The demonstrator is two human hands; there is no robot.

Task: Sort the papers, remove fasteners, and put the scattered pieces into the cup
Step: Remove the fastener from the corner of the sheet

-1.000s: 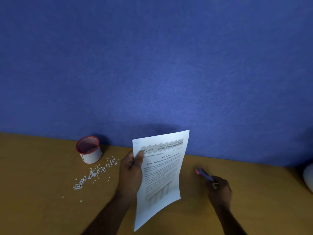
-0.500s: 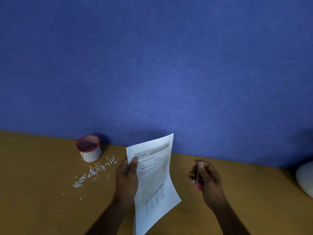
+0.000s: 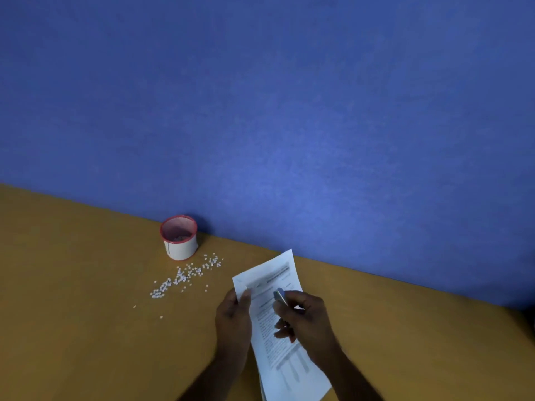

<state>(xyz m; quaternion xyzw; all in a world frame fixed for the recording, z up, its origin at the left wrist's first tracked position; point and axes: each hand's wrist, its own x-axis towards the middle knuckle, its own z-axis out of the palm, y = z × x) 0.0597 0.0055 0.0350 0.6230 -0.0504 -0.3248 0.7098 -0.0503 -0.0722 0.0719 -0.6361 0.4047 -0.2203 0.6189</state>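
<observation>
My left hand (image 3: 233,316) grips the upper left edge of a stack of printed white papers (image 3: 278,348), held tilted over the wooden table (image 3: 86,328). My right hand (image 3: 304,316) is over the sheet and holds a small metal staple remover (image 3: 280,296), its tip pointing toward the top of the page. A white cup with a red rim (image 3: 179,237) stands near the wall, left of the papers. Several small white pieces (image 3: 185,276) lie scattered on the table in front of the cup.
A blue wall (image 3: 289,111) rises right behind the table's far edge. The cup holds some dark bits at its bottom. A few stray white pieces lie apart from the main scatter, toward the near left.
My right hand lifted the staple remover off the table and brought it left onto the papers. The papers dropped lower and tilted flatter. The view shifted, so the cup sits further right.
</observation>
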